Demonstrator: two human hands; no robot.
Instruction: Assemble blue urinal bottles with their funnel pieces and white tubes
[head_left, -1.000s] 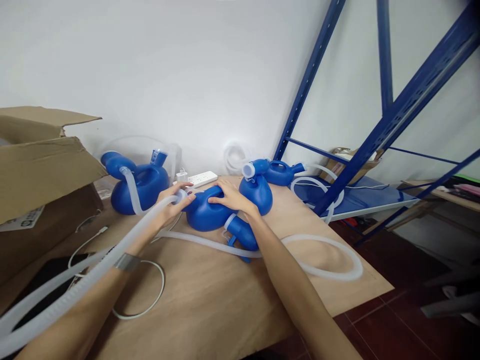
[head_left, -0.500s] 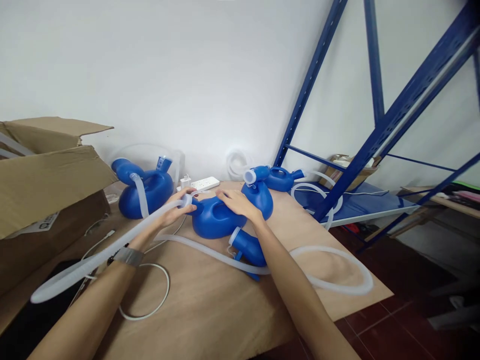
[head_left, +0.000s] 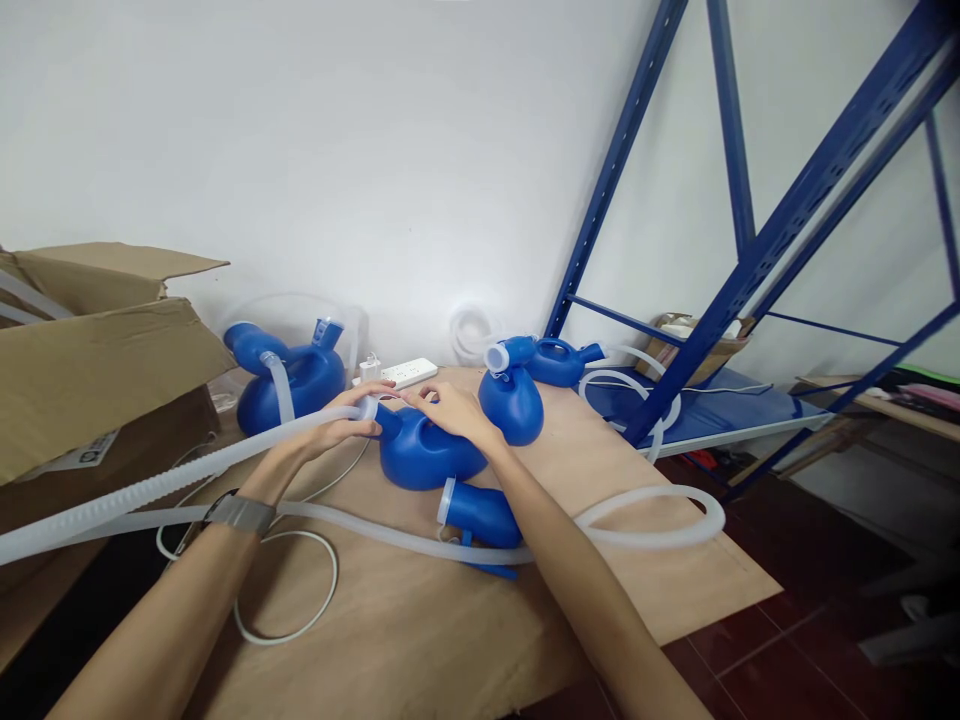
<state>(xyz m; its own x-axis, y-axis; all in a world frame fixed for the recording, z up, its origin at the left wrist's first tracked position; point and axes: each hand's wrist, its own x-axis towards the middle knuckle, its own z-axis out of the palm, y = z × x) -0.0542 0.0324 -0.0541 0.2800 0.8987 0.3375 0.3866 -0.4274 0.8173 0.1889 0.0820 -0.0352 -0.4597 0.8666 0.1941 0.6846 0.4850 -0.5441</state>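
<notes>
A blue plastic urinal bottle [head_left: 431, 462] lies on the wooden table in front of me. My left hand [head_left: 339, 425] is closed round the white cap [head_left: 367, 408] at its neck. From that cap a ribbed translucent hose [head_left: 180, 478] runs down over my left wrist. My right hand [head_left: 454, 410] rests over the bottle's handle, its thumb and forefinger pinching the thin pale strap [head_left: 390, 394] of the cap. Nearer me, partly behind my right forearm, lies a blue angled spout piece [head_left: 480, 513] with a white rim and a hose passing beside it.
Other blue urinal bottles stand at left [head_left: 289, 395] and right [head_left: 512, 405]. A white power strip [head_left: 409, 373] lies by the wall. An open cardboard box [head_left: 97, 350] is at far left. A blue metal rack [head_left: 630, 160] rises beyond the table's right edge. A white cable [head_left: 334, 575] loops in front.
My right hand has slid left from the bottle's top to the strap and now pinches it. The hose from the cap has swung out to the left. My view has shifted slightly.
</notes>
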